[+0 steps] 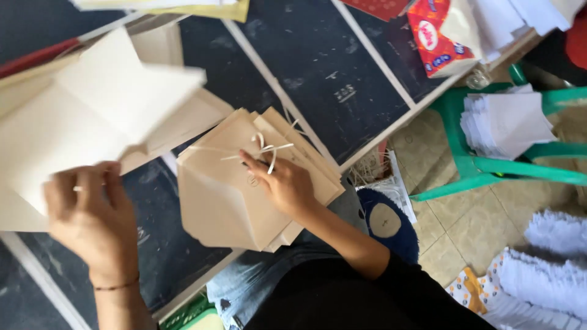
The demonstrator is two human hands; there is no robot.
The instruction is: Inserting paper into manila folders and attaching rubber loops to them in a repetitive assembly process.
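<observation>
Left hand [92, 217]: raised over the near left part of the worktop [318, 79], back of the hand to the camera; fingers [113, 183] curled shut on the lower edge of a folded cream card piece [92, 116].
Folded cream card piece: held up and tilted, opened into angled panels, blurred; it hides part of the worktop behind it.
Right hand [286, 186]: laid on top of a stack of tan paper bags [226, 189]; fingers [254, 164] stretched flat and pressing on the top bag, index tip just beside the cords. Not gripping anything that can be seen; the thumb side is hidden.
Stack of tan paper bags: lies flat on the worktop at centre, fanned slightly, its near corner overhanging the worktop edge above the person's lap.
White cord handles [266, 150]: loose loops on the top bag, touching the right fingertips.
Worktop: dark panels divided by pale strips, running diagonally through the view.
Green plastic chair [489, 168]: on the tiled floor to the right, well apart from both hands, carrying a pile of white paper sheets [504, 122].
Red printed packet [434, 36]: at the far right edge of the worktop.
More white paper piles [544, 275]: on the floor, lower right.
</observation>
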